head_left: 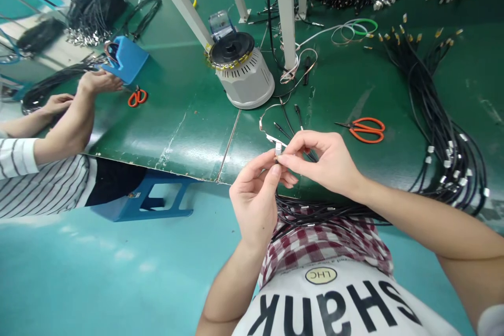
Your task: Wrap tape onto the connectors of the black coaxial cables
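Observation:
My left hand point(255, 194) and my right hand point(325, 160) meet just over the near edge of the green table point(189, 115). Between their fingertips they pinch a small white label point(278, 149) on a thin black cable. The cable's bundle point(315, 210) lies across my lap under both hands. A strip of white label tape point(268, 123) curls away from the pinch toward a grey round tape dispenser point(242, 65) further back.
Orange scissors point(366, 129) lie right of my hands. A big bundle of labelled black cables point(444, 131) fills the right side. White frame legs point(285, 10) stand behind the dispenser. At left, a co-worker's hands point(96, 82) touch a blue box point(126, 58), with more scissors point(137, 97) nearby.

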Available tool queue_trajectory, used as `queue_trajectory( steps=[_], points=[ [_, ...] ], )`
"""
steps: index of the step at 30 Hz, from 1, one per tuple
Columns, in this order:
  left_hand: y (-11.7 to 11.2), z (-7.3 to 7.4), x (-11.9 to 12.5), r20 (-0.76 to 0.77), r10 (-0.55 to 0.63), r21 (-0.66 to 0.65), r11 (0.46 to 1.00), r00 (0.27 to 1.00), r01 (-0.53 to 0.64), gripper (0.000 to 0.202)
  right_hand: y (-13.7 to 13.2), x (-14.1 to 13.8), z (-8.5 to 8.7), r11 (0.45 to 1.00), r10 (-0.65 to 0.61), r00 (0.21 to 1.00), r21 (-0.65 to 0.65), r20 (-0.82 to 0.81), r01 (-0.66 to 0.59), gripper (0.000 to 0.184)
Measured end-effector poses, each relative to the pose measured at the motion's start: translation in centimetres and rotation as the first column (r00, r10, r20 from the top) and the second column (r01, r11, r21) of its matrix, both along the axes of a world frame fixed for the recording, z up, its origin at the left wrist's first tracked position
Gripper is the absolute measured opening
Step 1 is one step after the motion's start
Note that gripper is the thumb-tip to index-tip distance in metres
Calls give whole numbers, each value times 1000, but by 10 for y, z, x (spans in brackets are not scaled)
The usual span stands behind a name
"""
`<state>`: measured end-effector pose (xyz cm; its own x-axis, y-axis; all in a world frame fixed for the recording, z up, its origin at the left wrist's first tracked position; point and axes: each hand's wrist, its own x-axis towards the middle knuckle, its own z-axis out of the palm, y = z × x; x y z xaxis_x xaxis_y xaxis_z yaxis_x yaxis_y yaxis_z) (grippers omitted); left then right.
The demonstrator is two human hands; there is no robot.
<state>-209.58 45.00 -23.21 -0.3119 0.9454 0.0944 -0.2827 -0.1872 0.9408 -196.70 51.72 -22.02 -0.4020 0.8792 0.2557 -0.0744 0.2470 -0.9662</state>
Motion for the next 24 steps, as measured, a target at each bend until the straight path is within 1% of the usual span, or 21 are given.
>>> queue_trajectory(
  steps=[9, 11, 12, 14, 16, 18, 20, 22, 24],
  points=[
    [0, 0, 1, -40, 10, -31, 999, 999, -11, 23, -5, -5, -9, 998, -67, 997, 12, -27, 68, 16],
    [-1, 1, 2, -77, 21, -23, 999, 997, -23, 26, -7, -7, -11, 996, -88, 996, 7, -33, 88, 16],
    [-2, 1, 3, -111, 46, -4, 999, 993, -47, 29, -7, -8, -12, 995, -97, 995, 4, -34, 98, 16],
    [-4, -1, 4, -213, 139, 78, 989, 967, -125, 32, -9, -9, -12, 994, -111, 993, -2, -39, 111, 16],
    [-6, -6, 4, -342, 236, 190, 965, 910, -179, 32, -11, -9, -13, 994, -110, 993, -17, -46, 109, 16],
    [-7, -11, 3, -467, 285, 258, 949, 837, -179, 32, -12, -9, -13, 994, -108, 993, -33, -52, 106, 15],
    [-8, -15, 2, -541, 294, 270, 948, 788, -169, 36, -13, -9, -14, 994, -108, 993, -32, -51, 107, 14],
    [-9, -16, 2, -546, 302, 261, 948, 782, -183, 37, -13, -9, -15, 993, -114, 992, -5, -50, 114, 14],
    [-9, -14, 3, -507, 302, 239, 949, 807, -206, 35, -13, -9, -15, 991, -125, 991, 40, -50, 127, 13]
  ],
)
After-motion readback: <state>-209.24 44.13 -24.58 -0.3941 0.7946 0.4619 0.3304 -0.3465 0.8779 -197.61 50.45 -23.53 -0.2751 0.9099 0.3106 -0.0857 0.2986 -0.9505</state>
